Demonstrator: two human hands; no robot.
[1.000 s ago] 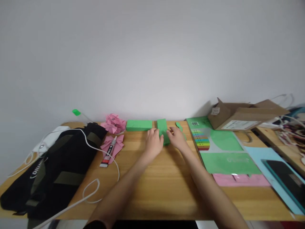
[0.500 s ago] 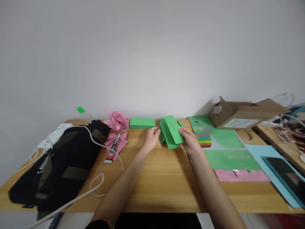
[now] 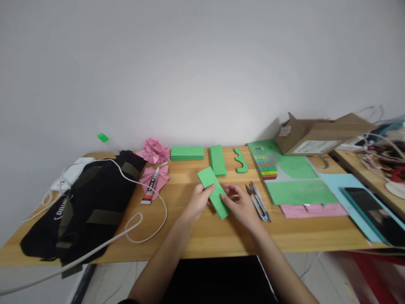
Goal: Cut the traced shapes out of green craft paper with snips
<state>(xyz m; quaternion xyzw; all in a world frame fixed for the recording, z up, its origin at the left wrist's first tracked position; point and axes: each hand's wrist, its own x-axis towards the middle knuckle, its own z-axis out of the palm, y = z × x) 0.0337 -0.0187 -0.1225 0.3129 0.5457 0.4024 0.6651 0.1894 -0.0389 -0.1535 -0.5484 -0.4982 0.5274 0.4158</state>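
Note:
A folded strip of green paper point(image 3: 211, 182) is held at a slant over the table between both hands. My left hand point(image 3: 200, 198) grips its left edge with the thumb on top. My right hand point(image 3: 238, 203) pinches the lower right side, thumb pressed on the face. Just beyond lies another folded green paper strip point(image 3: 217, 160), set lengthwise. To its left sits a stack of folded green paper point(image 3: 187, 153); to its right is a wavy green cut-out point(image 3: 241, 161). Blue-handled thread snips point(image 3: 257, 203) and a slim pen-like tool point(image 3: 262, 202) lie beside my right hand.
Pink folded paper flowers point(image 3: 155, 151) and a glue tube point(image 3: 149, 188) lie left, near a white cable point(image 3: 166, 211) and a black bag point(image 3: 95, 202). Right are a green paper pack point(image 3: 300, 192), an open cardboard box point(image 3: 311, 134) and a phone point(image 3: 370, 211).
The bunch of green paper in my right hand has been parted: one strip now lies on the table, another is in both hands, nearer me. My left hand has closed on it.

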